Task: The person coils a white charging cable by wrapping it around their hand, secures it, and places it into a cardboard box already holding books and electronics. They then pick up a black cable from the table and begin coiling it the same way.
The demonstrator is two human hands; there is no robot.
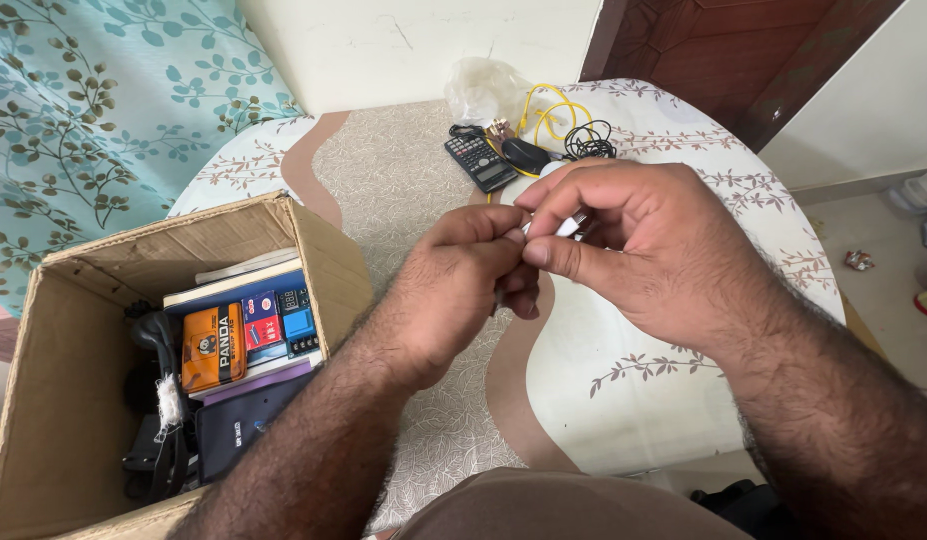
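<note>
Over the middle of a round table (403, 190) my two hands meet. My right hand (633, 250) pinches a small white object (566, 226), thumb and forefinger closed on it. My left hand (463, 285) has its fingertips bunched against the same white piece from the left. Most of the piece is hidden between the fingers, so its shape is unclear.
An open cardboard box (328, 265) at the left holds books, small orange and red packets and black cables. At the table's far side lie a black calculator (480, 161), a yellow cable (550, 112), a black cord (588, 140) and a clear plastic bag (483, 90). A wooden door (743, 50) stands behind.
</note>
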